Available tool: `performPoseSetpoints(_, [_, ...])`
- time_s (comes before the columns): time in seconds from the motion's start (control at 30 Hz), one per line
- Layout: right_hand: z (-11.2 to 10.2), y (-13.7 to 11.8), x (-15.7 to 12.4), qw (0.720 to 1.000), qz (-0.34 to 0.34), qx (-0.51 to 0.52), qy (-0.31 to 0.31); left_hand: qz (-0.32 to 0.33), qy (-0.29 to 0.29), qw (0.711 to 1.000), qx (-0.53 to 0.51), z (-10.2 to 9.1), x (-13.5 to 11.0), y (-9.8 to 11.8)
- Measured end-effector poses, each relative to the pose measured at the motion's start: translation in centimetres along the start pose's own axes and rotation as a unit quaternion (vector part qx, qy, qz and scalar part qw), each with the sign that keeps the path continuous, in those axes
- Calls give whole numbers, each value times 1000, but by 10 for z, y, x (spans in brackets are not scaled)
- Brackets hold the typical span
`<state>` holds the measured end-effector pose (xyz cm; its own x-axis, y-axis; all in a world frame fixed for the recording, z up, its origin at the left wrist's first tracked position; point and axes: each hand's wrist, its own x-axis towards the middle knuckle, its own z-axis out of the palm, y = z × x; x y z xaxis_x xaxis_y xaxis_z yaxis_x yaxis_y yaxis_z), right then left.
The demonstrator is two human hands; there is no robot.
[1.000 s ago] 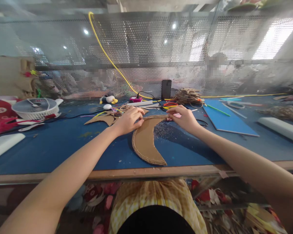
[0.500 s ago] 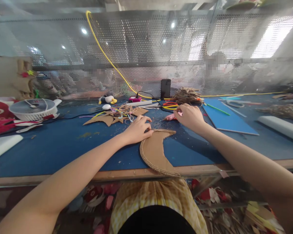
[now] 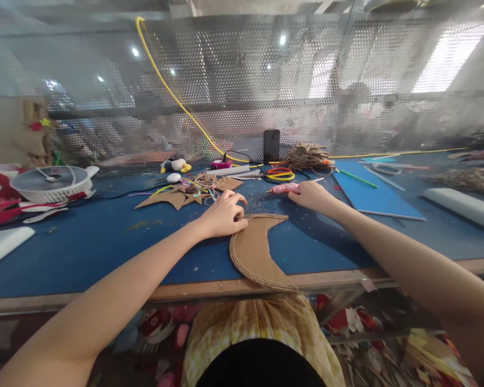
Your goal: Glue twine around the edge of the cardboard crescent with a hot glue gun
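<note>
A brown cardboard crescent [image 3: 255, 250] of stacked layers lies on the blue table, its lower tip over the front edge. My left hand [image 3: 225, 215] is closed at its upper left edge, fingers curled and fingertips on the cardboard. To the right and farther back, my right hand [image 3: 312, 194] is wrapped round a pink hot glue gun [image 3: 284, 188], whose nozzle points left. A whitish stick shows just above this hand. The glue gun's handle is hidden by my fingers.
Cardboard star shapes [image 3: 161, 200] and tangled twine lie behind my left hand. A phone [image 3: 271, 146] stands near the mesh screen beside a twig bundle [image 3: 308, 156]. Blue board [image 3: 377, 188] and white foam [image 3: 463, 207] lie right; a white reel [image 3: 50, 183] sits left.
My right hand has closed round the glue gun's rear and shifted slightly right, so more of the gun shows. My left hand stays on the crescent.
</note>
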<state>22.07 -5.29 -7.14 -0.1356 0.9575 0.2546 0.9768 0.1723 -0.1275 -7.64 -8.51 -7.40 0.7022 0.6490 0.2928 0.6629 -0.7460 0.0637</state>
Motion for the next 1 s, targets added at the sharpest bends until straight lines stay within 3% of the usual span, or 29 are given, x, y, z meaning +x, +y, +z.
performPoseSetpoints(0.33, [6,-7,2,995,-10,70,67,-27,27,999,-27,10,3,2])
performPoseSetpoints(0.77, [4,-15,-6,973,-175,63,137,2,43,999,-4,8,1,-2])
performPoseSetpoints(1.0, [2,-19,-9,967,-205,27,149,0,47,999,-27,5,1,0])
